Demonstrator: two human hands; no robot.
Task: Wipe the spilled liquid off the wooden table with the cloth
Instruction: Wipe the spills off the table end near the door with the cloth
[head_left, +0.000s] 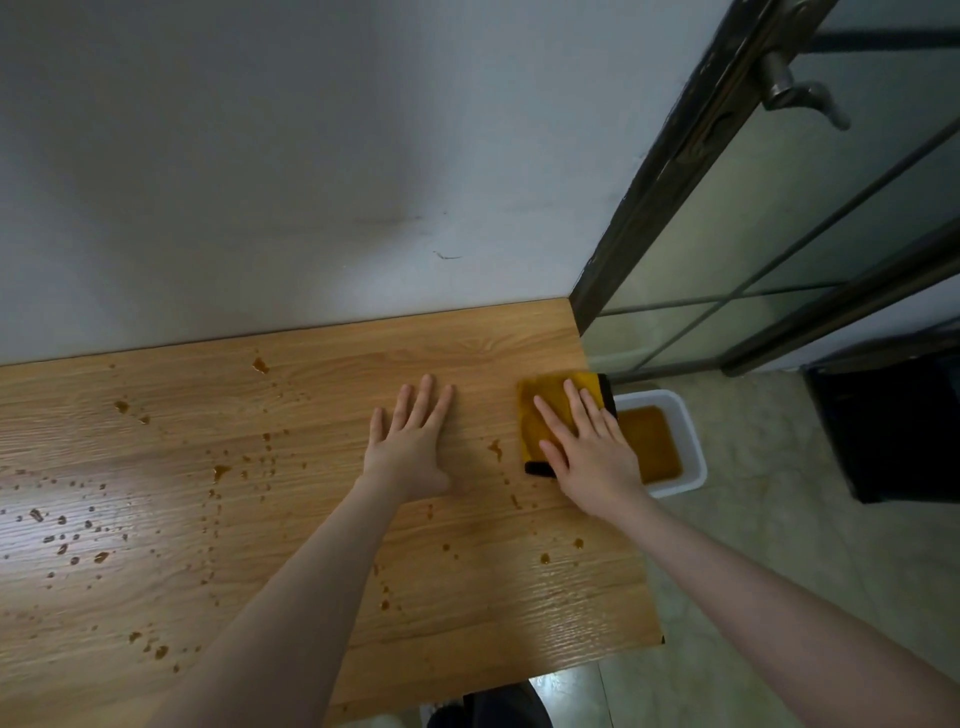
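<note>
- The right hand lies flat on the cloth, fingers straight and slightly spread, palm pressing down; nothing is curled round the fabric, so it is held by pressure only.
- The cloth is a folded yellow square with a dark edge showing along its side nearest the person and along its right side. It sits under the right hand's fingers at the right edge of the wooden table, its far right corner reaching the table's rim.
- The left hand rests just to the left of the right hand, also flat on the bare wood, fingers straight and a little apart — it holds nothing.
- The spilled liquid shows as amber drops and small puddles. A few lie between the two hands and just nearer the person than the cloth; most are scattered well to the left of the left hand (the far left patch sits in a bright glare).
- Just right of the cloth-pressing hand, below the table's edge on the floor, stands a white tub holding brownish liquid.
- Further right of that hand stands a dark bin, and beyond it a glass door with a metal handle.
- A pale wall rises behind the table, ahead of both hands.
</note>
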